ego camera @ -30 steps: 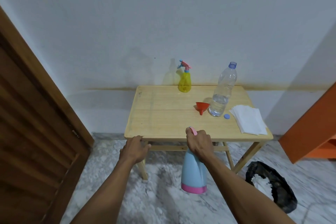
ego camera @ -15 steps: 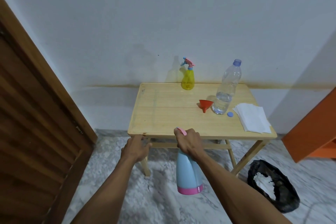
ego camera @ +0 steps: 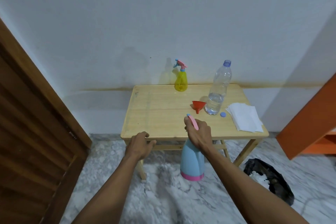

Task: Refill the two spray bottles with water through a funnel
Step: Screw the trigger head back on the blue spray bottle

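A blue spray bottle (ego camera: 192,162) is held by its head in the right hand (ego camera: 198,132), in front of the table's (ego camera: 160,114) near edge.

The left hand (ego camera: 141,142), fingers curled and holding nothing, is kept at that edge; a yellow spray bottle (ego camera: 181,80), funnel (ego camera: 198,106) and water bottle (ego camera: 218,91) are set on the table.

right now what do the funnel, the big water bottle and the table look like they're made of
Funnel: likely plastic, opaque orange-red with a smooth, even moulded look.
Water bottle: clear thin plastic, ribbed, see-through down to the water at the bottom.
Table: pale wood, visible grain and plank lines, matt or lightly sealed.
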